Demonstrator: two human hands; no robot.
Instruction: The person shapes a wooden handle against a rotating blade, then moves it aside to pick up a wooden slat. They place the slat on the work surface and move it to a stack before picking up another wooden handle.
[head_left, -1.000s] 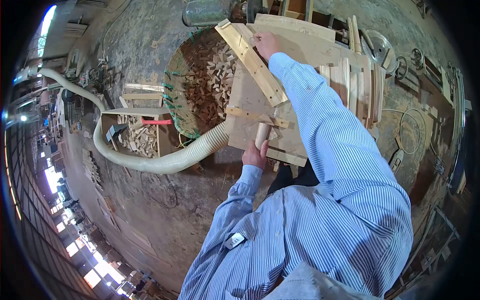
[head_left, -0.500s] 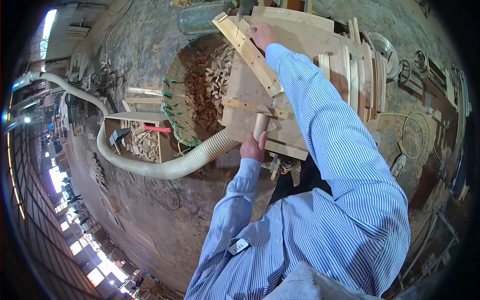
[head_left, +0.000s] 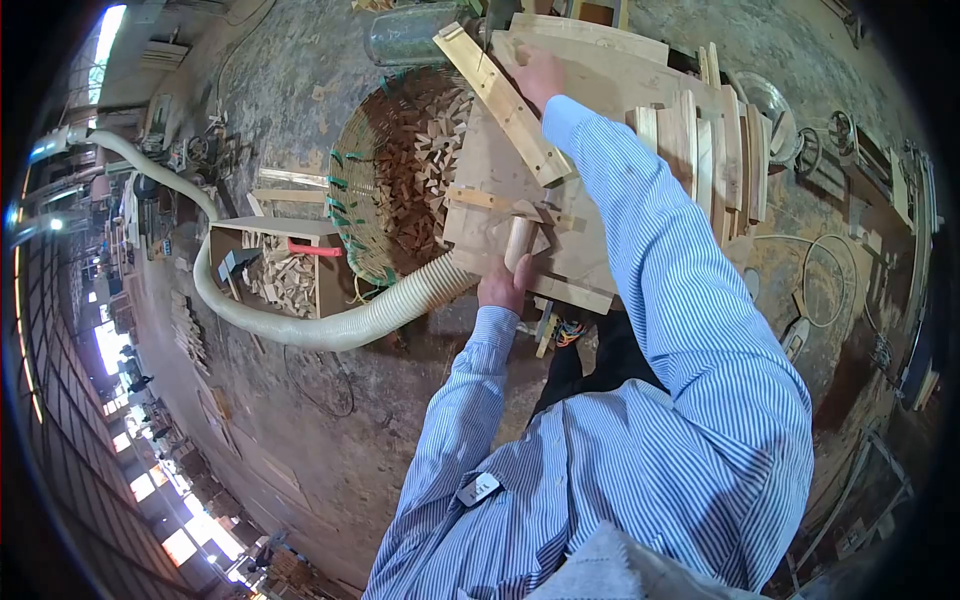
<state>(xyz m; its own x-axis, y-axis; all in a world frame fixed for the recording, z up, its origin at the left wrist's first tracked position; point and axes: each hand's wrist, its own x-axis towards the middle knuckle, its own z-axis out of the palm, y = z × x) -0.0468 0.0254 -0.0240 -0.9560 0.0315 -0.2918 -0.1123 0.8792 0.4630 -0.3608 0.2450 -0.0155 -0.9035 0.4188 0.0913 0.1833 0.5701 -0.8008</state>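
At the near edge of a wooden worktable (head_left: 590,215), my left hand (head_left: 503,285) is closed around the lower end of a round wooden handle (head_left: 520,242). The handle slants up to a small block beside a narrow wooden strip (head_left: 480,198). My right hand (head_left: 540,77) rests low over the far part of the tabletop, just right of a long pale plank (head_left: 500,100) with holes along it. Its fingers look bent and slightly blurred; whatever they hold is hidden.
A woven basket (head_left: 350,190) full of wood offcuts stands left of the table. A ribbed hose (head_left: 400,305) runs up to the table's near left side. Beside it sits an open box (head_left: 325,280) with more offcuts. Upright boards (head_left: 690,150) stand at the right.
My right hand has shifted slightly to the right, away from the far end of the plank. My left hand stays at the handle. The whole view has moved a little.
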